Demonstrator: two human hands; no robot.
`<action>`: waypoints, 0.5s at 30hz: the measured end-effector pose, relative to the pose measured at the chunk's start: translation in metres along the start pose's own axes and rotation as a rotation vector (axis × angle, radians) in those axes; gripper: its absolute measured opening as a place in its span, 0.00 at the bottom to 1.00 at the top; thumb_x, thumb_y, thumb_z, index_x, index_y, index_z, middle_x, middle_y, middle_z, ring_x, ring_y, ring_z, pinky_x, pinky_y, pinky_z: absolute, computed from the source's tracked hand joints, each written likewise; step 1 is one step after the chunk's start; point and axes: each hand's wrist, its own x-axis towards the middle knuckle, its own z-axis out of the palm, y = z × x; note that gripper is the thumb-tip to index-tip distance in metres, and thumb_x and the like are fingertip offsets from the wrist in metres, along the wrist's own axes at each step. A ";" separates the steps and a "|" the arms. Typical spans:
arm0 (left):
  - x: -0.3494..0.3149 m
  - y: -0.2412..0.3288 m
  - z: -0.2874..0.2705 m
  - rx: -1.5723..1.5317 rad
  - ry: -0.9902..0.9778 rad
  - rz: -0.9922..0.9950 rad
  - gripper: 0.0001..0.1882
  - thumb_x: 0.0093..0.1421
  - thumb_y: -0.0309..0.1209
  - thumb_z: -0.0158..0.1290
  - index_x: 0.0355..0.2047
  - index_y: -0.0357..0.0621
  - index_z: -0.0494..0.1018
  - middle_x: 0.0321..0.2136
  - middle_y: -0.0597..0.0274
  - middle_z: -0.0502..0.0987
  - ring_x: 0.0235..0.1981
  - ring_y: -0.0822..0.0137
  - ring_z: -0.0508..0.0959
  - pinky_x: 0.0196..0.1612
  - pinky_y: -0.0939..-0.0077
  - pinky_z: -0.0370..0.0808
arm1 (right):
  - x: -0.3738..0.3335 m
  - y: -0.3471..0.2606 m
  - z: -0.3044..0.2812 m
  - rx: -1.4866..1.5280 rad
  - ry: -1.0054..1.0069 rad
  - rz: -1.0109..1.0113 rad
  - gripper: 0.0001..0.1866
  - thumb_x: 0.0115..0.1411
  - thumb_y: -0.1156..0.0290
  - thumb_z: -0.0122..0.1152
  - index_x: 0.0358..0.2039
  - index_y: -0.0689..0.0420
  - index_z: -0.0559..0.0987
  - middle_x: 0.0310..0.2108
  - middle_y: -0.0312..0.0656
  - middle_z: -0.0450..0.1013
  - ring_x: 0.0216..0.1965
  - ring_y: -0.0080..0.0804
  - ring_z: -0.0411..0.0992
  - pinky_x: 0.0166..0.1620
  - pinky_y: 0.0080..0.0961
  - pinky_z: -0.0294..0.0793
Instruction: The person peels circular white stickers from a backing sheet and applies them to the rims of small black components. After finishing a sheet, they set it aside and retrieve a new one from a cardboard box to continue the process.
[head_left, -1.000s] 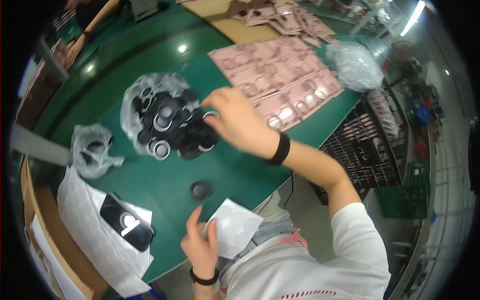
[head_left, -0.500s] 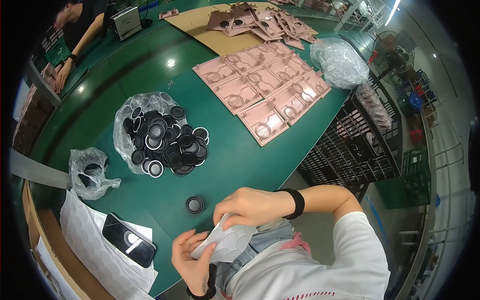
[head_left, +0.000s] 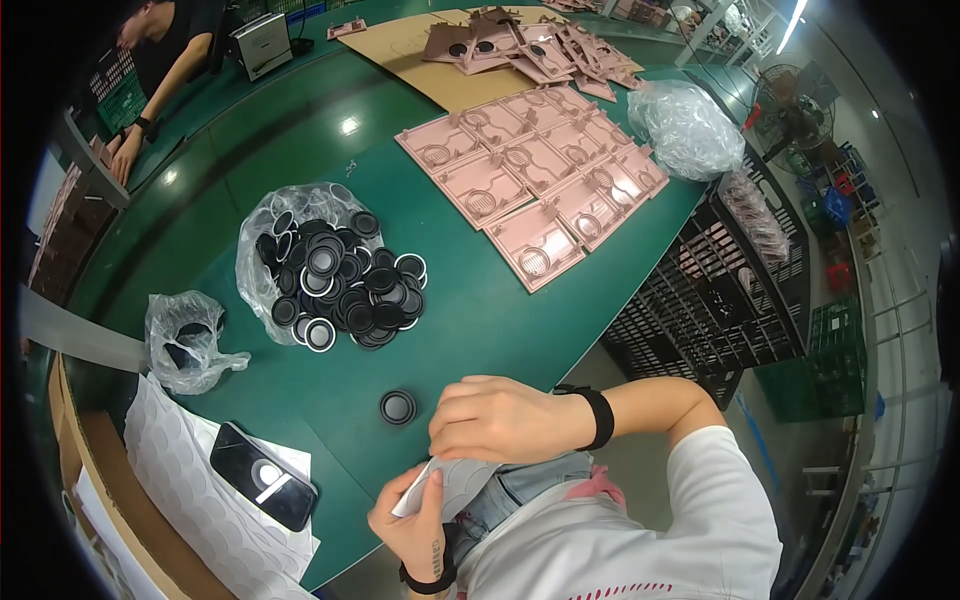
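Note:
A white sheet of round stickers (head_left: 465, 484) is held bent between my two hands near the table's front edge. My left hand (head_left: 412, 520) pinches its lower left side, thumb on top. My right hand (head_left: 500, 420) lies over its upper edge with the fingers curled down; what the fingertips do there is hidden. Just beyond the hands, a single round black speaker-like part (head_left: 398, 407) rests on the green table (head_left: 450, 330). Farther off, a heap of such black parts (head_left: 350, 280), several with white rims, spills from a clear plastic bag (head_left: 262, 215).
Pink plastic panels (head_left: 535, 250) lie in rows at the far right, with more piled on cardboard (head_left: 400, 55) behind. A phone (head_left: 262, 477) lies on sticker sheets (head_left: 190, 470) at left. A black crate (head_left: 720, 290) stands beyond the right edge. Another person's hand (head_left: 125, 155) is far left.
My left hand has moved right and closed in on the sheet's edge, its fingers less spread. The sheet has tilted and folded more, and my right hand now covers its top edge.

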 end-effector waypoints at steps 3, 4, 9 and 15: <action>0.000 -0.002 -0.001 0.026 -0.007 0.035 0.08 0.52 0.21 0.65 0.31 0.31 0.78 0.29 0.58 0.82 0.29 0.75 0.77 0.36 0.80 0.75 | 0.001 0.000 0.001 0.014 0.020 -0.001 0.05 0.59 0.68 0.63 0.33 0.55 0.79 0.36 0.34 0.73 0.38 0.32 0.71 0.39 0.29 0.69; 0.001 -0.003 0.000 0.032 -0.007 0.048 0.08 0.53 0.21 0.65 0.31 0.32 0.78 0.28 0.58 0.82 0.29 0.75 0.77 0.35 0.80 0.75 | 0.001 0.000 0.001 0.023 0.020 0.005 0.05 0.59 0.68 0.63 0.33 0.55 0.79 0.35 0.34 0.73 0.38 0.32 0.71 0.39 0.29 0.69; 0.002 -0.002 -0.001 0.057 -0.012 0.058 0.08 0.52 0.21 0.65 0.31 0.32 0.78 0.28 0.58 0.82 0.29 0.75 0.77 0.36 0.80 0.75 | 0.001 0.001 0.003 0.028 0.026 0.019 0.05 0.59 0.69 0.63 0.32 0.55 0.78 0.35 0.34 0.73 0.36 0.32 0.71 0.39 0.29 0.69; 0.003 -0.002 -0.002 0.045 -0.038 0.017 0.08 0.54 0.21 0.64 0.33 0.31 0.78 0.30 0.58 0.81 0.31 0.74 0.77 0.38 0.80 0.74 | 0.001 -0.003 0.006 -0.015 0.070 0.003 0.05 0.56 0.71 0.62 0.32 0.56 0.78 0.35 0.35 0.73 0.37 0.33 0.71 0.38 0.28 0.69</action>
